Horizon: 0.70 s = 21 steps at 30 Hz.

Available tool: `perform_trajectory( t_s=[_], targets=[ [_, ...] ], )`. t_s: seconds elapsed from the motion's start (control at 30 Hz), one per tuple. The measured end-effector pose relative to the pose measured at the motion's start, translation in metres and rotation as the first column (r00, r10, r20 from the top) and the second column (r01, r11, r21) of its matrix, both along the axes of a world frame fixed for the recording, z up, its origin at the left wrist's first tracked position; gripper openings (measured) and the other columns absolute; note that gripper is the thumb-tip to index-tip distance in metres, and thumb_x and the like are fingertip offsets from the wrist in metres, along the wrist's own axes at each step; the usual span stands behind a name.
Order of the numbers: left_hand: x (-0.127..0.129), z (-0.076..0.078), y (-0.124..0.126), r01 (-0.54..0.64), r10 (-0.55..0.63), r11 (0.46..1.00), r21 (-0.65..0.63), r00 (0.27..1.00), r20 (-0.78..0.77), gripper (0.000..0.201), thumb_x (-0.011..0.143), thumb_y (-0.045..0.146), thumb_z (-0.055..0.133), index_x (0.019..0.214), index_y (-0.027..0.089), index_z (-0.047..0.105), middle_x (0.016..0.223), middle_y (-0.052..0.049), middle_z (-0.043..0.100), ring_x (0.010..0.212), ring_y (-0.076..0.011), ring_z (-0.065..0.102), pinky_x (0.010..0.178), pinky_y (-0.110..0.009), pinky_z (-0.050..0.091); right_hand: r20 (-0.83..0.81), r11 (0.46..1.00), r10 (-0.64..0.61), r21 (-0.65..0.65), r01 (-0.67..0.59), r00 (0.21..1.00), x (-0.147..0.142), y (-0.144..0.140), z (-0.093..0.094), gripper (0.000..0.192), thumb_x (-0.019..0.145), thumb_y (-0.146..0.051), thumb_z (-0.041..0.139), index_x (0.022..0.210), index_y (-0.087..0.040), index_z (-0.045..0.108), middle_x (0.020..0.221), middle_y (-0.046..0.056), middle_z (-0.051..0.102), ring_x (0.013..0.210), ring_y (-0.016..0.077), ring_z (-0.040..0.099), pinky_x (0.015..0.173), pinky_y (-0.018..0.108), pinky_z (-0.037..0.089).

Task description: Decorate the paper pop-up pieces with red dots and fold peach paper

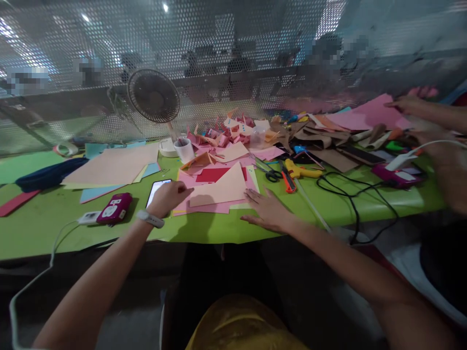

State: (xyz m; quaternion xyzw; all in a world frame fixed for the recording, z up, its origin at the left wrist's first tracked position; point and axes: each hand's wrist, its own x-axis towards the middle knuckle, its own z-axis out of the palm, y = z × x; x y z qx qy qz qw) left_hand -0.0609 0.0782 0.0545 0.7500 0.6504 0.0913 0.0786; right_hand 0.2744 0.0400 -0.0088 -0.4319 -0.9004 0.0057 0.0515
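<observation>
mid-frame, a peach sheet point(221, 190) lies over pink papers point(204, 210). the left hand point(168, 197) curls by its left end, partly hiding a phone point(156, 188); i can't tell if those fingers pinch anything. the right hand point(268, 210), 0 things gripped, spreads loose fingers at its right edge.

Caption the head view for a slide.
Left hand and right hand either side of a peach sheet at a green table, scissors and glue gun nearby.
</observation>
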Motion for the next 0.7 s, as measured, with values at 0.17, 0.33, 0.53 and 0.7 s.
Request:
perform_trajectory(
  t_s=[0.17,0.33,0.53,0.7],
  targets=[
    [0.045,-0.036,-0.014,0.313,-0.32,0.926,0.213,0.947,0.001,0.056,0.095,0.058,0.039,0.132,0.019,0.056,0.139,-0.012,0.058,0.126,-0.0279,0.054,0.103,-0.042,0.043,-0.136,0.993,-0.066,0.088,0.078,0.988,0.003,0.016,0.015,0.071,0.097,-0.064,0.024,0.141,-0.014,0.05,0.14,0.015,0.056,0.132,0.0294,0.049,0.113,0.05,0.031],
    [0.057,-0.065,-0.015,0.492,-0.468,0.852,0.181,0.869,-0.161,0.066,0.097,0.06,0.028,0.153,0.026,0.03,0.161,-0.006,0.027,0.15,-0.0254,0.016,0.121,-0.048,0.015,-0.183,0.807,-0.526,0.201,0.555,0.831,0.055,0.033,0.029,0.047,0.099,-0.048,0.038,0.112,-0.011,0.063,0.11,0.018,0.069,0.105,0.0309,0.063,0.09,0.042,0.046],
    [0.058,-0.072,-0.014,0.479,-0.455,0.868,0.132,0.873,-0.174,0.068,0.097,0.063,0.024,0.154,0.026,0.026,0.162,-0.005,0.023,0.151,-0.024,0.014,0.122,-0.047,0.013,0.088,0.725,-0.688,0.108,0.68,0.72,0.096,0.053,0.025,0.034,0.087,-0.037,0.058,0.11,-0.011,0.061,0.112,0.02,0.065,0.101,0.0317,0.064,0.081,0.037,0.046],
    [0.057,-0.077,-0.013,0.476,-0.449,0.864,0.166,0.876,-0.173,0.065,0.098,0.06,0.027,0.154,0.028,0.027,0.162,-0.005,0.025,0.15,-0.0239,0.017,0.122,-0.046,0.015,0.094,0.753,-0.656,0.017,0.657,0.749,0.1,0.062,0.031,0.028,0.082,-0.036,0.061,0.098,-0.014,0.065,0.097,0.016,0.071,0.092,0.0291,0.066,0.075,0.034,0.046]
  ],
)
